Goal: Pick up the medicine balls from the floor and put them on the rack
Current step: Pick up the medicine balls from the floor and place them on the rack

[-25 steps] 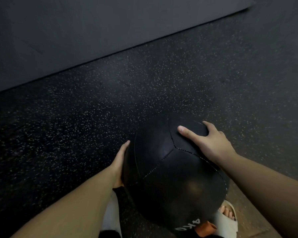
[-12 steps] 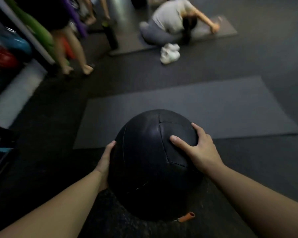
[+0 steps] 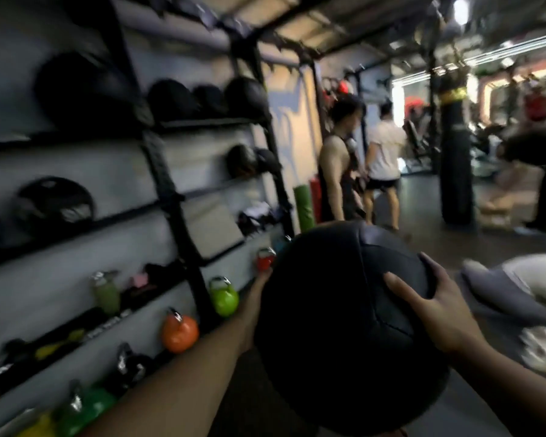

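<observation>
I hold a large black medicine ball [image 3: 338, 316] in front of me, lifted off the floor, with both hands. My left hand [image 3: 257, 298] presses its left side, mostly hidden behind the ball. My right hand [image 3: 435, 307] lies spread over its upper right. The black rack [image 3: 167, 184] runs along the wall to my left. Several black medicine balls [image 3: 208, 99] sit on its top shelf, and two more [image 3: 252, 160] on the shelf below. The view is blurred.
Coloured kettlebells, one orange [image 3: 179, 332] and one green [image 3: 223, 298], line the floor under the rack. Two people [image 3: 360, 165] stand ahead beside a green roller [image 3: 304, 208]. A black punching bag [image 3: 456, 159] hangs further right. A person in grey [image 3: 517, 288] is low at my right.
The ball has come up from the floor with both hands on it. My view has swung from the floor and mat up to the rack and the room.
</observation>
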The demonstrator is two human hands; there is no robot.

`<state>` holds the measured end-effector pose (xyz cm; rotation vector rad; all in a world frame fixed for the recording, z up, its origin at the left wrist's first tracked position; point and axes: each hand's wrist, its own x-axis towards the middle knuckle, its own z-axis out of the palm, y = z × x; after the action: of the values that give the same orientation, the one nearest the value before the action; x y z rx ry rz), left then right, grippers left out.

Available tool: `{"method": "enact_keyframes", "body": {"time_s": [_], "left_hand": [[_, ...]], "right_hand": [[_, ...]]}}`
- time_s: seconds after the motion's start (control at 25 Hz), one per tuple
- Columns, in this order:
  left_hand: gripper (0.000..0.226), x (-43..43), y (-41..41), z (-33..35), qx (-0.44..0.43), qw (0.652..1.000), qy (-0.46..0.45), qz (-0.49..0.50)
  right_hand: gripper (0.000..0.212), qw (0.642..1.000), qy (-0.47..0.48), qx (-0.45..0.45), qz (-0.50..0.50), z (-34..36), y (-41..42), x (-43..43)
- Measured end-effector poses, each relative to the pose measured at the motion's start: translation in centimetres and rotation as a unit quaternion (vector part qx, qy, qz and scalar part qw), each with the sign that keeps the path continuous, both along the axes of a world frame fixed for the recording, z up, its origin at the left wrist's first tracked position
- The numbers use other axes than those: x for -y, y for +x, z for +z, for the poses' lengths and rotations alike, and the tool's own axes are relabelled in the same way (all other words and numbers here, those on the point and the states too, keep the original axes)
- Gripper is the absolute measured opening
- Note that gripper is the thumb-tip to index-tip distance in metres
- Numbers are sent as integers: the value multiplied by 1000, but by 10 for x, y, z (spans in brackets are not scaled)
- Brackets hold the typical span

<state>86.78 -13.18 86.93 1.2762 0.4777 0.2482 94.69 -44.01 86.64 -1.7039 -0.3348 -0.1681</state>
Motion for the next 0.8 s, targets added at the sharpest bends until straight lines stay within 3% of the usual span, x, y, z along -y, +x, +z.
{"method": "enact_keyframes", "body": {"time_s": [0.2, 0.32, 0.4, 0.56, 0.8], "left_hand": [[51, -149, -44, 198, 113, 987, 86, 79], [73, -204, -79, 289, 153, 966, 161, 133], [72, -231, -102, 340, 172, 952, 184, 174], [54, -268, -148, 424, 197, 900, 263, 286], [49, -317, -211, 488, 215, 835, 318, 393]], "right_hand": [[124, 984, 67, 132, 102, 180, 25, -169], [123, 964, 126, 168, 161, 259, 24, -246], [124, 945, 172, 187, 206, 304, 21, -295], [120, 902, 241, 197, 300, 379, 21, -390], [119, 841, 287, 207, 410, 445, -8, -514]]}}
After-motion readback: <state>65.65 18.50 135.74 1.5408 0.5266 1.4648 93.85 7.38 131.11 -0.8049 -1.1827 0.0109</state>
